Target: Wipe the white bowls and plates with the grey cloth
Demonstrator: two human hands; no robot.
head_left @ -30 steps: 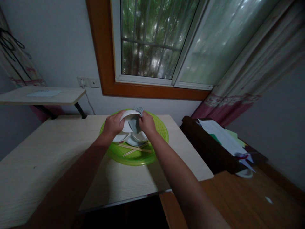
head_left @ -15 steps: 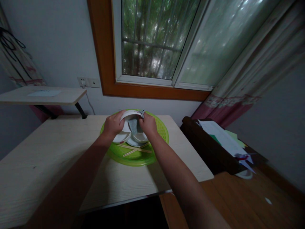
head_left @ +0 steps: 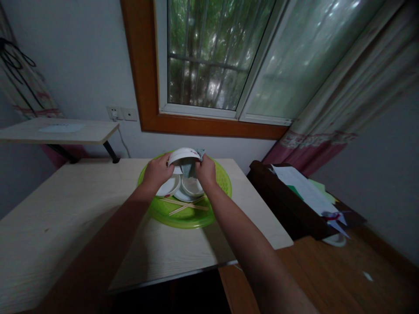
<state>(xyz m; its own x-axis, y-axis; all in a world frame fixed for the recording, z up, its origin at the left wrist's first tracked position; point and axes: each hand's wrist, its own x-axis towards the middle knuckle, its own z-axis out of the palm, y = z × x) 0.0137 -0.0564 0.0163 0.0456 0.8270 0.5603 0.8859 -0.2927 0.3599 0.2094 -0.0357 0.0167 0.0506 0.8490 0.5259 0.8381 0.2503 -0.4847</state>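
While both hands are raised over the green tray (head_left: 183,222), a white bowl (head_left: 183,152) is held between them, tilted so that its outer wall and a bit of red print face upward. The left hand (head_left: 158,173) is clamped on the bowl's left side, and the right hand (head_left: 206,170) grips the other side with a grey cloth (head_left: 188,169) bunched at the rim, part of it hanging below the bowl's edge. Judging by that grip, the work on this bowl is partway through: cloth and bowl are together, and the bowl has not been set down. Below, in the tray, lie a left-hand bowl (head_left: 169,187), a right-hand bowl (head_left: 194,188) on or against a plate (head_left: 180,195), and crossed chopsticks (head_left: 193,205) nearest the tray's front. Neither hand holds any of these, and whether they have been wiped cannot be told, so how much is left is unclear. The tray sits on the table (head_left: 81,213) by its far edge, toward the far right corner, while a raised shelf (head_left: 94,133) stands at the far left corner, well apart from the tray.
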